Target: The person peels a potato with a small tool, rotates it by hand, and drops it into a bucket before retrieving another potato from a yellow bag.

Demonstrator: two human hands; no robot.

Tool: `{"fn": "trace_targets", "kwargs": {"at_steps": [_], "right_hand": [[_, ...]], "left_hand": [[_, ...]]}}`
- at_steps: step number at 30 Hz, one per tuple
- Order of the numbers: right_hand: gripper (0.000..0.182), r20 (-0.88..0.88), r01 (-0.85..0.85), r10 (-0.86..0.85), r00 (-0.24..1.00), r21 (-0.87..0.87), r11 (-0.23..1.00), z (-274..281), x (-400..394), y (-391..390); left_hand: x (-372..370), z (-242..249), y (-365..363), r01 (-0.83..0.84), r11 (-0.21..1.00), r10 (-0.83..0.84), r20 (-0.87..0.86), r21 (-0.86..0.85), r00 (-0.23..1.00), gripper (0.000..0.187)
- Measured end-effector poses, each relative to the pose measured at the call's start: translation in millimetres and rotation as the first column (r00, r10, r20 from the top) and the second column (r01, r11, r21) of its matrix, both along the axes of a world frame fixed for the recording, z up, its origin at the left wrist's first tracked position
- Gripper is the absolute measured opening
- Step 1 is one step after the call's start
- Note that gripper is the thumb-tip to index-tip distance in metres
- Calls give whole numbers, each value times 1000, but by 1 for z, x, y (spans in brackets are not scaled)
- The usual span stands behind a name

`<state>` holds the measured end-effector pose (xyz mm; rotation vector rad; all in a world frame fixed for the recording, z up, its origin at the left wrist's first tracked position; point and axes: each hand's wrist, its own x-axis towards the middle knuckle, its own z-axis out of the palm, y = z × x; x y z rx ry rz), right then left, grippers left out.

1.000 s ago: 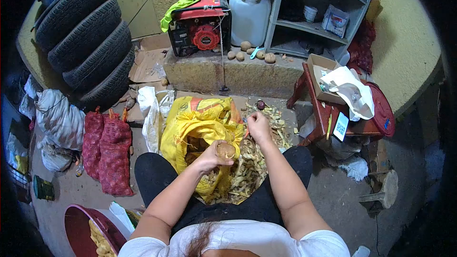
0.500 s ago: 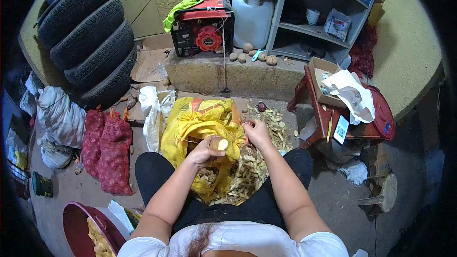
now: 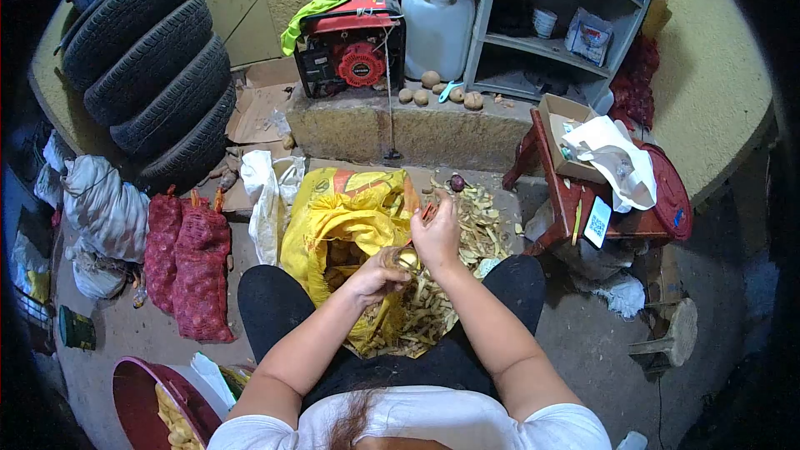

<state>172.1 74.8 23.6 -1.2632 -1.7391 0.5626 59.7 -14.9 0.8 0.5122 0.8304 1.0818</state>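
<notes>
My left hand (image 3: 379,277) is closed around a partly peeled potato (image 3: 407,259), its pale flesh facing up and right. Right beside it, my right hand (image 3: 440,237) grips a red peeler (image 3: 428,214), mostly covered by the fingers. Both hands are over an open yellow sack (image 3: 302,233) between my knees, with unpeeled potatoes (image 3: 340,252) visible inside. Potato peelings (image 3: 429,310) lie in a heap under my hands and spread toward the ledge. A red onion (image 3: 457,183) rests among the farther peelings.
A maroon basin (image 3: 133,392) with peeled potatoes (image 3: 172,418) stands at lower left. Red mesh sacks (image 3: 200,271) and stacked tires (image 3: 167,75) are on the left. Ahead, a ledge (image 3: 417,129) bears a generator (image 3: 354,46) and loose potatoes. A red table (image 3: 567,208) stands right.
My right hand has come down and left toward the potato. My left hand has shifted right and tilted the potato, so the two hands are now close together. More of the sack's opening shows.
</notes>
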Motion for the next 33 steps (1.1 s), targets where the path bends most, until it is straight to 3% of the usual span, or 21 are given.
{"fn": "trace_targets", "kwargs": {"at_steps": [3, 5, 7, 9, 11, 13, 15, 17, 19, 21, 24, 27, 29, 31, 33], "right_hand": [[47, -30, 33, -34, 999, -20, 999, -8, 1, 11], [44, 13, 77, -76, 997, -166, 983, -1, 6, 17], [41, 57, 147, -139, 989, -176, 973, -12, 11, 29], [42, 203, 209, -174, 964, -164, 964, -15, 18, 39], [41, 177, 204, -168, 970, -207, 957, -15, 19, 42], [38, 47, 139, -131, 990, -230, 963, -15, 19, 39], [36, -44, 103, -122, 992, -307, 946, -19, 18, 39], [35, -117, 68, -97, 988, -233, 970, -16, 17, 36], [35, -106, 44, -65, 992, -189, 981, 2, 16, 24], [35, -94, 19, -32, 995, -146, 989, 6, 11, 17], [38, -62, -136, 141, 988, 76, 988, -3, 1, 10], [39, 33, -139, 136, 990, 115, 984, 4, -2, -2], [39, 22, -157, 156, 987, 61, 986, 5, -3, -4], [38, 62, -138, 132, 989, 108, 984, -1, -4, -1], [38, 56, -125, 122, 991, 51, 991, -4, -5, 4]], "left_hand": [[-2, -6, 2, -37, 999, 37, -12, -13, 999, 54], [-4, -8, 2, -48, 998, 48, -4, -26, 999, 57], [-6, -2, -1, 15, 1000, -15, 29, 15, 999, 62], [-8, -3, -1, 26, 999, -27, 17, 38, 999, 62], [-11, -1, -1, 33, 997, -33, 2, 64, 999, 63], [-12, 4, -2, 35, 999, -36, 96, 19, 995, 63], [-10, 1, -3, 7, 1000, -7, 45, 0, 999, 63], [-6, -7, -2, -19, 1000, 19, -5, -14, 1000, 64], [0, -13, -1, -102, 975, 175, -388, 199, 905, 66], [0, -14, 0, -114, 971, 191, -393, 210, 899, 64], [1, -24, 2, -20, 963, 185, -605, 270, 774, 63], [7, -16, 0, 48, 976, 79, -546, 215, 834, 63], [7, -25, 2, 90, 964, 76, -585, 249, 807, 60], [9, -19, 1, 70, 960, 62, -450, 272, 891, 58], [8, -4, 0, 107, 964, 17, -456, 244, 890, 57]]}}
